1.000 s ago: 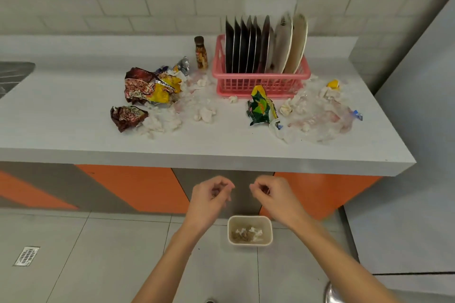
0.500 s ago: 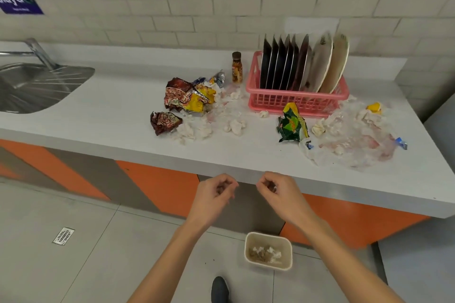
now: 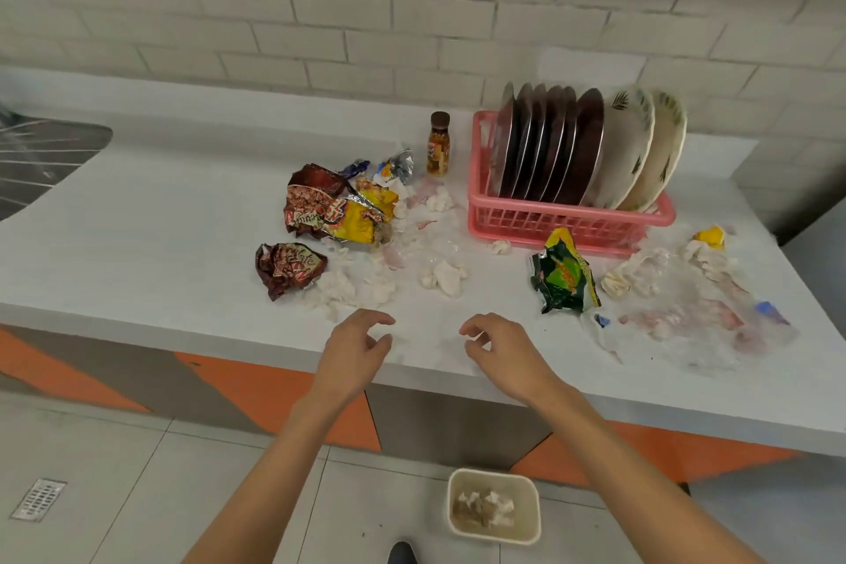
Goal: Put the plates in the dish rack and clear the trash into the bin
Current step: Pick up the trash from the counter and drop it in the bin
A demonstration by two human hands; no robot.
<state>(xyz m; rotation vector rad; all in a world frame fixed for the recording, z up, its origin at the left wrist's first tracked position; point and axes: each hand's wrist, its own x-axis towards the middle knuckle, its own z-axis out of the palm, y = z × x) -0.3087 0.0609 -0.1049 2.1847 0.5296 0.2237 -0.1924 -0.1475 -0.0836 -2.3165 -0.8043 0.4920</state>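
The plates (image 3: 590, 147) all stand on edge in the pink dish rack (image 3: 567, 220) at the back of the counter (image 3: 137, 243), so that half looks done; what's left is the trash. Crumpled wrappers (image 3: 334, 211) lie left of the rack, and a green packet (image 3: 565, 275) sits just in front of it. Tissue scraps (image 3: 444, 277) are strewn between them, and a limp plastic bag (image 3: 686, 321) with more scraps on it sprawls to the right. The bin (image 3: 536, 513) sits on the floor below the counter's edge, with a few scraps in it. Both hands are empty. The left hand (image 3: 355, 353) and right hand (image 3: 503, 350) hover over the front edge of the counter, fingers loosely curled, gripping nothing.

The trouble I'd expect is with the small stuff. The tissue bits are light and scattered, so a hasty grab would likely leave some behind or shed them on the floor on the way down. The bin's mouth looks small, so a big wrapper dropped from counter height could miss. Lifting the bag carelessly would tip its scraps off. A sweep near the little bottle (image 3: 439, 144) could knock it over.
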